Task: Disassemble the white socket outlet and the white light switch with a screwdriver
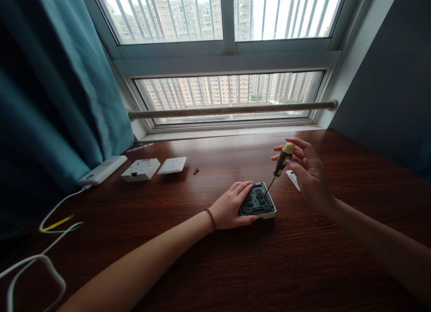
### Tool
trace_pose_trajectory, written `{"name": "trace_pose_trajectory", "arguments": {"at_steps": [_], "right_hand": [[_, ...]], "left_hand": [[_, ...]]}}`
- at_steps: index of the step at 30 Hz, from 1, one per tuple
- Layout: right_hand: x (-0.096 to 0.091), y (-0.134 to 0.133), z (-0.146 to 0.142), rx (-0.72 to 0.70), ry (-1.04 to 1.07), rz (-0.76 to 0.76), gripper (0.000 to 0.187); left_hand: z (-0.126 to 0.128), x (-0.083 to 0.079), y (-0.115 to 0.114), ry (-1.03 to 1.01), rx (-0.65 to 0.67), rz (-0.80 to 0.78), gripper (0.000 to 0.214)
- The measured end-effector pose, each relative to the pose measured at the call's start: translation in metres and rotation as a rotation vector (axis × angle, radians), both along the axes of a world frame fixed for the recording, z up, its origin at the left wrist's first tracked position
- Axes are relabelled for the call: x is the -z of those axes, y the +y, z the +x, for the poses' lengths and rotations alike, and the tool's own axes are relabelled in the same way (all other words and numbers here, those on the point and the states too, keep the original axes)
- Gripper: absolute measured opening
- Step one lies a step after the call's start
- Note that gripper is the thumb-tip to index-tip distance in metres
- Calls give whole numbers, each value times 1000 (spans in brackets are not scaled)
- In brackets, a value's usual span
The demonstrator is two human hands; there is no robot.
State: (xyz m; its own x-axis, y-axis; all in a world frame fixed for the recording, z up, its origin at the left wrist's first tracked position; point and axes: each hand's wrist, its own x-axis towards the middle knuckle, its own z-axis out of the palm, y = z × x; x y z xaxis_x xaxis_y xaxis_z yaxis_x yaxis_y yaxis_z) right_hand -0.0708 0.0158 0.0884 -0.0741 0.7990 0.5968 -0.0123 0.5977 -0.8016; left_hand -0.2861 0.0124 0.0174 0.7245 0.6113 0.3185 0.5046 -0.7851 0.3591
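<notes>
A dark grey socket module (257, 200) with a white rim lies back-side up on the dark wooden table (208, 258). My left hand (230, 207) rests against its left edge, fingers curled over the top and thumb at the front, holding it still. My right hand (308, 170) pinches the black and yellow handle of a screwdriver (281, 164). The tool leans down to the left, and its tip touches the module's upper right part. A white plate (293, 179) lies partly hidden behind my right hand.
At the back left lie a white box part (140, 169), a white socket cover (172, 165) and a small dark screw (195, 170). A white power bank (102, 170) with white cables (50, 240) sits near the teal curtain (57, 87). The window sill runs behind.
</notes>
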Motion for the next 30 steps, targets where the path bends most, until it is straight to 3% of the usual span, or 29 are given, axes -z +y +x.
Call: {"name": "trace_pose_trajectory", "arguments": {"at_steps": [7,13,17,19,21,23,25,30], "right_hand": [[3,6,2,179,-22,48,46],[2,3,-1,42,53,-48,34],[-1,7,5,142,178,-44,34],[-4,12,12,145,128,-136,30],[-6,18,20,-28,-49,-400,23],[-4,25,25,-302,-270,-714,23],[0,30,28,-495,-425,-897,26],[15,37,28,-577,-626,-905,30]], "left_hand": [[0,0,1,1,-5,-1,82],[0,0,1,-5,-1,-2,81],[0,0,1,-16,3,-6,81],[0,1,1,-21,6,-9,81],[0,1,1,-29,8,-9,81],[0,1,1,-36,10,-7,80],[0,1,1,-37,9,-7,80],[0,-1,0,-16,5,-13,80]]}}
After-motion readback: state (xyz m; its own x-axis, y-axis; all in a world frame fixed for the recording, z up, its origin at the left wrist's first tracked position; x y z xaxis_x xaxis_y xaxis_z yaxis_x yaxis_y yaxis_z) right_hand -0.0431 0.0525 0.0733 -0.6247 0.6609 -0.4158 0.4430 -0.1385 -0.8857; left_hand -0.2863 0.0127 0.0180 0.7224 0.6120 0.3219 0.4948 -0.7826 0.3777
